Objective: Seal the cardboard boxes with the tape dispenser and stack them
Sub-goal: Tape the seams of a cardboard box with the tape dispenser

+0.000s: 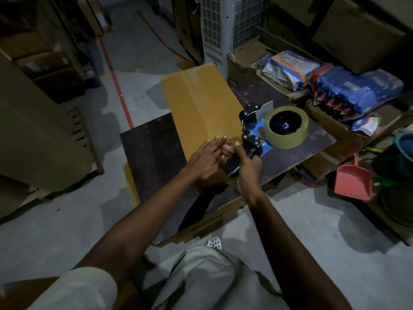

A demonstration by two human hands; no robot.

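Knee [207, 276] foremost; I see right hand [245, 168] gripping tape dispenser [250, 128], left hand [205, 159] flat on cardboard box [201, 101].
Seam taped shut; open carton [239, 58] beyond holds packets [288, 70].

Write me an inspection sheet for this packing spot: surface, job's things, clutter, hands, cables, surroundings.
Surface: dark board, bearing the box.
Job's things: cardboard box closed, glossy strip along its top seam; tape dispenser at its near right edge, tape roll loaded.
Clutter: blue packets and pink dustpan to the right.
Hands: left hand flat on the box; right hand grips the dispenser handle.
Cables: nothing seen; red line looks like a floor marking.
Surroundings: concrete floor, stacked cartons at left.
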